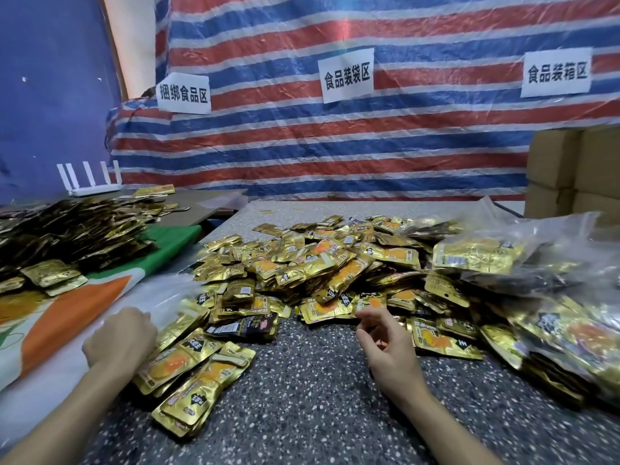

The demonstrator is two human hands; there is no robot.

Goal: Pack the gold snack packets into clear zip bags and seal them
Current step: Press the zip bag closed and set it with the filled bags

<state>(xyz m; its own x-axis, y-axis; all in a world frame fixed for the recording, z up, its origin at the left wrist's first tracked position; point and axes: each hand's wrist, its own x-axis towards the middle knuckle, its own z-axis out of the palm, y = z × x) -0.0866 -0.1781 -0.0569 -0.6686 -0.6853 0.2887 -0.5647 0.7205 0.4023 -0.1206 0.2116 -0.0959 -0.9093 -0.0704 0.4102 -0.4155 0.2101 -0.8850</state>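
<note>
A big heap of gold snack packets (322, 263) covers the middle of the speckled table (308, 391). My left hand (119, 337) is closed on the edge of a clear zip bag (167, 293) that lies blurred at the heap's left side. Just right of that hand, a small stack of gold packets (198, 370) rests on the table. My right hand (389, 350) hovers in front of the heap with fingers curled and apart, holding nothing. Filled clear bags of packets (523, 263) pile up on the right.
A second heap of gold packets (67, 236) lies on a green, white and orange cloth (84, 317) at the left. A white router (94, 182) stands behind it. Cardboard boxes (577, 169) are stacked at the back right. A striped tarp (335, 135) with paper signs hangs behind.
</note>
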